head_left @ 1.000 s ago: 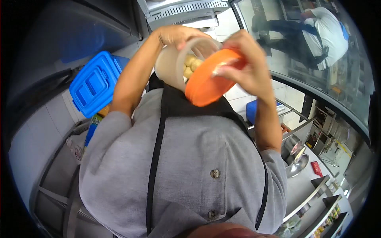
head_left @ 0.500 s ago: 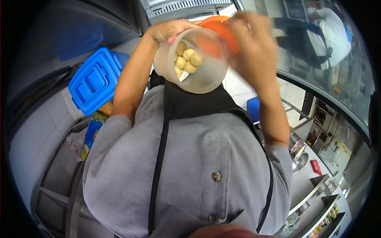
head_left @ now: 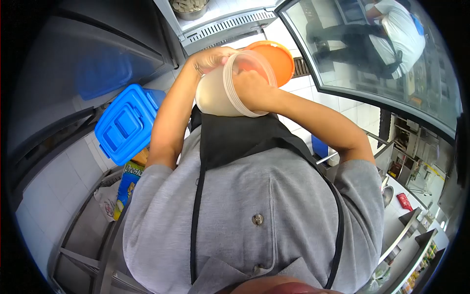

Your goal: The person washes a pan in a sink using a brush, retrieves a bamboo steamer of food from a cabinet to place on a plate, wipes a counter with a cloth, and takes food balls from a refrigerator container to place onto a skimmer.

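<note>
My left hand [head_left: 215, 59] is closed around the upper side of a translucent plastic tub [head_left: 213, 93], which is tipped with its mouth toward the right. Against the tub's far side rests an orange lid [head_left: 280, 61], and my left fingers reach to its edge; how they grip it is partly hidden. My right hand [head_left: 252, 90] is inside the tub's mouth, its fingers hidden by the hand itself and the wall. What lies within the tub cannot be seen clearly now.
An open glass door [head_left: 333, 83] stands at the upper right, with a person in white seen through or reflected in it. A metal bowl [head_left: 190, 9] sits on the shelf ahead. At left are a blue lidded bin [head_left: 122, 125] and a snack bag [head_left: 126, 188].
My right hand has moved from beside the orange lid down into the tub. The tub has turned, hiding the round tan balls seen earlier. The lid shows more at the right.
</note>
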The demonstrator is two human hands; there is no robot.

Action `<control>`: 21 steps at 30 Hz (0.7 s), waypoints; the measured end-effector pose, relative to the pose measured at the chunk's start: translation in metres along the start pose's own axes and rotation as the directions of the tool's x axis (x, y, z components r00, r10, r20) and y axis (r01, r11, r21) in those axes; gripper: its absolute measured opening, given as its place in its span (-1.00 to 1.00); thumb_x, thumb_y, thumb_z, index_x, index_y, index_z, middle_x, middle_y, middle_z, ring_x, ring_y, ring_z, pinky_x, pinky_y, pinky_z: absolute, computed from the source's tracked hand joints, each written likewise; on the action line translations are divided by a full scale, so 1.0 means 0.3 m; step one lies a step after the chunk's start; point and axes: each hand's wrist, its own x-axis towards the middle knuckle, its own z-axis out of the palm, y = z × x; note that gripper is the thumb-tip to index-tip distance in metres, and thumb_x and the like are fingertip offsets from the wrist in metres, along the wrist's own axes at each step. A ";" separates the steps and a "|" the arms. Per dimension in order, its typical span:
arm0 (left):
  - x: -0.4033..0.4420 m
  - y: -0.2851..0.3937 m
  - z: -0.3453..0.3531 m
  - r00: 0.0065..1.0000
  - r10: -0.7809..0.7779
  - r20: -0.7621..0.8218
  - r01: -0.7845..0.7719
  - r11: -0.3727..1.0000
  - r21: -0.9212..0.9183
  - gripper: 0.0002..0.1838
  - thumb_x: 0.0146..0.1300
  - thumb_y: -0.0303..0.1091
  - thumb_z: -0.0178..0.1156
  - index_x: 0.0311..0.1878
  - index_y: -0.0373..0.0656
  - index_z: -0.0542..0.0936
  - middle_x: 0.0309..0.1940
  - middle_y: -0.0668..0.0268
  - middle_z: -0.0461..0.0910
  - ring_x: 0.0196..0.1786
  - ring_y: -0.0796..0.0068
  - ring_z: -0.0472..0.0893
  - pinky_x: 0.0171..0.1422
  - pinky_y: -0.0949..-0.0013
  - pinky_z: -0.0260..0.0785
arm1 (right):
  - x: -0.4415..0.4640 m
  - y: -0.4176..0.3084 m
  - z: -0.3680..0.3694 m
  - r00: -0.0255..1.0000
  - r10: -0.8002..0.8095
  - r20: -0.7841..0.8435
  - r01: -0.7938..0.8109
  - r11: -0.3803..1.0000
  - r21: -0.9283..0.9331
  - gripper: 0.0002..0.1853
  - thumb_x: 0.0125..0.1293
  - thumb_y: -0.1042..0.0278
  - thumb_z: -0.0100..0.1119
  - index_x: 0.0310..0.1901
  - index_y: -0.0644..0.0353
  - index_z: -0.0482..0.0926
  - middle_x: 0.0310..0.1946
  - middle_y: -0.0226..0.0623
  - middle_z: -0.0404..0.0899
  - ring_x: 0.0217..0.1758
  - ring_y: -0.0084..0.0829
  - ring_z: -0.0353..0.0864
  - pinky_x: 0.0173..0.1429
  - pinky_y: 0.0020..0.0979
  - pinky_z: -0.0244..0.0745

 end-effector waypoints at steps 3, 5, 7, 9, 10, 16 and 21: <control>0.013 -0.018 -0.027 0.998 0.063 -0.016 -0.063 0.998 -0.014 0.12 -0.25 0.35 0.50 0.19 -0.44 0.42 0.03 0.21 0.56 0.05 0.51 0.55 0.16 0.43 0.41 | -0.028 0.014 -0.008 1.000 0.015 0.012 -0.015 1.000 -0.008 -0.67 0.12 0.27 0.18 -0.20 0.40 0.57 -0.19 0.14 0.57 -0.28 -0.06 0.69 -0.25 -0.14 0.58; 0.033 -0.022 -0.048 0.998 -0.041 0.057 0.038 0.998 0.047 0.15 -0.18 0.40 0.42 0.27 -0.43 0.39 0.15 0.15 0.51 0.20 0.41 0.47 0.30 0.35 0.32 | -0.014 0.031 0.004 0.997 0.012 0.070 -0.018 0.996 0.082 -0.66 0.11 0.25 0.19 -0.16 0.35 0.58 -0.17 0.13 0.58 -0.26 -0.07 0.69 -0.22 -0.13 0.57; 0.042 -0.017 -0.027 0.998 -0.021 0.061 0.019 0.999 0.046 0.14 -0.17 0.39 0.42 0.27 -0.42 0.39 0.14 0.15 0.52 0.19 0.42 0.47 0.29 0.35 0.33 | -0.023 0.044 0.001 0.993 0.005 0.115 -0.024 0.986 0.164 -0.64 0.10 0.23 0.19 -0.13 0.30 0.60 -0.15 0.13 0.58 -0.23 -0.08 0.69 -0.19 -0.13 0.57; 0.056 0.002 -0.002 0.998 0.004 0.058 -0.006 0.999 0.044 0.13 -0.16 0.38 0.43 0.27 -0.42 0.40 0.13 0.16 0.52 0.18 0.42 0.48 0.28 0.34 0.35 | -0.048 0.048 -0.042 0.969 0.000 0.249 -0.042 0.985 0.166 -0.62 0.08 0.20 0.18 -0.07 0.19 0.61 -0.19 0.04 0.63 -0.19 -0.08 0.69 -0.10 -0.11 0.54; 0.060 0.008 0.002 0.998 0.005 0.068 -0.009 0.998 0.058 0.12 -0.16 0.37 0.43 0.27 -0.42 0.40 0.12 0.16 0.53 0.17 0.43 0.49 0.26 0.34 0.36 | -0.050 0.054 -0.033 0.970 0.002 0.243 -0.046 0.984 0.173 -0.62 0.08 0.20 0.18 -0.07 0.19 0.61 -0.19 0.04 0.63 -0.19 -0.08 0.69 -0.10 -0.11 0.54; 0.071 -0.001 -0.031 0.995 -0.069 0.073 0.063 0.994 0.088 0.13 -0.19 0.36 0.45 0.26 -0.43 0.40 0.12 0.16 0.53 0.13 0.45 0.51 0.23 0.37 0.39 | -0.078 0.027 -0.031 0.947 0.217 0.237 -0.264 0.946 0.189 -0.64 0.09 0.17 0.15 -0.08 0.06 0.67 -0.27 -0.07 0.67 -0.05 -0.13 0.64 0.02 -0.12 0.47; 0.070 0.003 0.010 0.994 -0.087 0.069 0.080 0.992 0.100 0.17 -0.23 0.37 0.47 0.27 -0.44 0.39 0.13 0.17 0.53 0.16 0.43 0.51 0.26 0.37 0.36 | -0.145 0.043 0.015 0.987 0.132 0.094 -0.158 0.907 0.390 -0.71 0.06 0.24 0.24 -0.19 0.18 0.68 -0.26 -0.07 0.64 -0.22 -0.08 0.64 -0.13 -0.16 0.51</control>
